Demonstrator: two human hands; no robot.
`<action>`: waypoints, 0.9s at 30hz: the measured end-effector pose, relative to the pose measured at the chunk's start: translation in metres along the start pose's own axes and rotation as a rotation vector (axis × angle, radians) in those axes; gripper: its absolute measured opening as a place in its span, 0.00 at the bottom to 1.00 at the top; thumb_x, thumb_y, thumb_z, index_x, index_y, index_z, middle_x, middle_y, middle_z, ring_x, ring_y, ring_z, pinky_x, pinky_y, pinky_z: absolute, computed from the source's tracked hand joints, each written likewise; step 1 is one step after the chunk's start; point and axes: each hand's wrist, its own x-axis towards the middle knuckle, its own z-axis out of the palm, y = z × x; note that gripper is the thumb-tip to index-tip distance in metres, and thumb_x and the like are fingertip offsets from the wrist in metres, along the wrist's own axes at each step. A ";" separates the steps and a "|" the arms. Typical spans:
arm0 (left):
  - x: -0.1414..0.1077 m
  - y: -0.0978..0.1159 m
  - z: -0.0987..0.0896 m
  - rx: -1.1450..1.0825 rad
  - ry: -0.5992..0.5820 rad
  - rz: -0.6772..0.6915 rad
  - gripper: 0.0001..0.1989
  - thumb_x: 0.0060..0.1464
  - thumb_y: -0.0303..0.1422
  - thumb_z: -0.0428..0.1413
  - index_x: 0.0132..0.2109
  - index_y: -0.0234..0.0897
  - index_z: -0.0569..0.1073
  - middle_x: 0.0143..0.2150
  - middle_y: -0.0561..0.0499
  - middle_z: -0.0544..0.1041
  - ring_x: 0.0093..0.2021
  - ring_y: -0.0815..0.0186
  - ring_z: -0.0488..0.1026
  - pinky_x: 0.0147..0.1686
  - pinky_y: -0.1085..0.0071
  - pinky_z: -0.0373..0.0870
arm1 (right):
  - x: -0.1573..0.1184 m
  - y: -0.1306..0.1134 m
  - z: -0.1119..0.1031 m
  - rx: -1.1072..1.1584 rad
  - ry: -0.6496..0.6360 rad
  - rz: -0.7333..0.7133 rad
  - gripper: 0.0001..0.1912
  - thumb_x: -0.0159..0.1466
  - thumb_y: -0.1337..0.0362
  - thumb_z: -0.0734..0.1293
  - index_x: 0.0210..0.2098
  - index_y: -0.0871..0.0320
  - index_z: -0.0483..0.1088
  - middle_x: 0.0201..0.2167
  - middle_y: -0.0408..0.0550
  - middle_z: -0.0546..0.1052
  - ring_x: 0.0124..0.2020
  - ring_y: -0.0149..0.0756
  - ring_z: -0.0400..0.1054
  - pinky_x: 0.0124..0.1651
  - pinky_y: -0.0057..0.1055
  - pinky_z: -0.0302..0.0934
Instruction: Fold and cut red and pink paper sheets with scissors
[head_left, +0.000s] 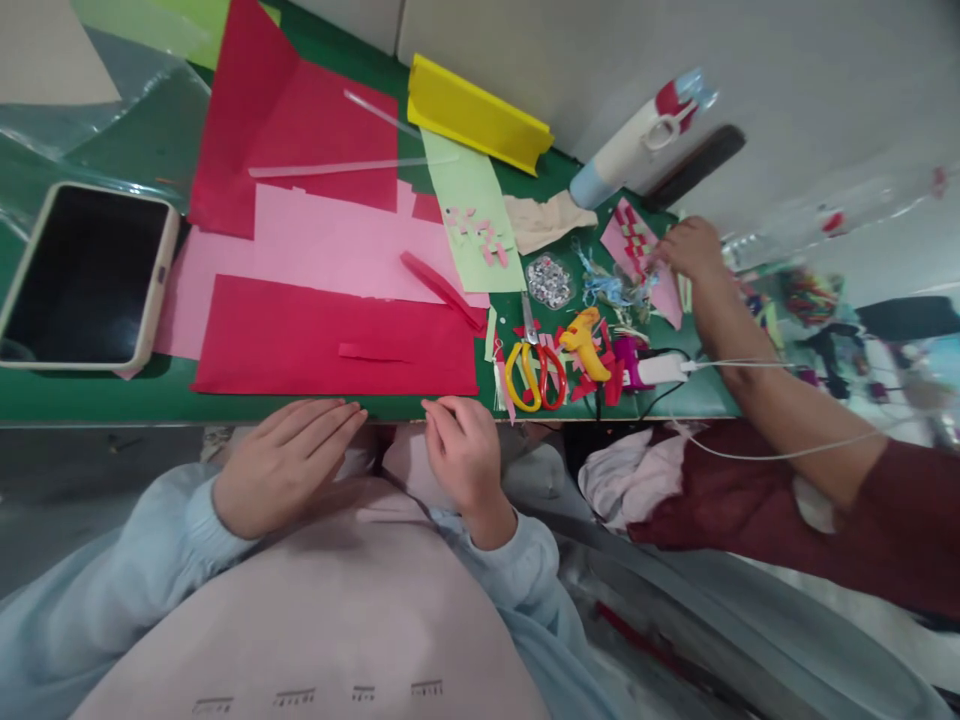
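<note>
My left hand (pixel 289 465) is at the table's front edge, fingers stretched out side by side with nothing seen in them; its thumb is hidden. To its right, my right hand (pixel 465 450) has its fingers curled and pressed together. Whether something small is in them is hidden. Just beyond both hands lies a red paper sheet (pixel 300 345), with a narrow red paper strip (pixel 371 352) on it. Behind it are pink paper (pixel 330 235) and a folded red sheet (pixel 322 120). Scissors (pixel 535 370) with yellow and red handles lie right of the red sheet.
A phone (pixel 79 275) lies at left. Right of the scissors are a yellow glue gun (pixel 587 342) and a white plug (pixel 660 368) with cables. A spray bottle (pixel 637 140) lies behind. Another person's hand (pixel 694 250) touches a pink card (pixel 664 290).
</note>
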 end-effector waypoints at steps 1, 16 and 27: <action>0.003 0.001 0.001 -0.004 -0.010 0.004 0.19 0.59 0.23 0.52 0.58 0.30 0.72 0.53 0.41 0.80 0.50 0.54 0.77 0.51 0.56 0.73 | 0.003 -0.002 0.000 0.017 -0.018 -0.011 0.15 0.70 0.69 0.58 0.43 0.59 0.77 0.38 0.51 0.77 0.40 0.37 0.68 0.47 0.34 0.61; -0.020 -0.008 -0.017 0.084 0.004 -0.130 0.30 0.56 0.22 0.56 0.66 0.31 0.64 0.51 0.42 0.81 0.50 0.53 0.78 0.53 0.56 0.75 | 0.075 -0.038 0.017 0.241 -0.372 -0.058 0.13 0.70 0.56 0.63 0.42 0.58 0.74 0.42 0.51 0.75 0.45 0.40 0.64 0.49 0.36 0.57; -0.040 -0.013 -0.017 0.103 -0.048 -0.182 0.37 0.57 0.23 0.55 0.71 0.33 0.54 0.56 0.41 0.78 0.58 0.52 0.74 0.59 0.54 0.72 | 0.098 -0.067 0.022 0.240 -0.492 -0.201 0.12 0.70 0.58 0.64 0.41 0.61 0.73 0.41 0.53 0.75 0.45 0.42 0.65 0.48 0.36 0.57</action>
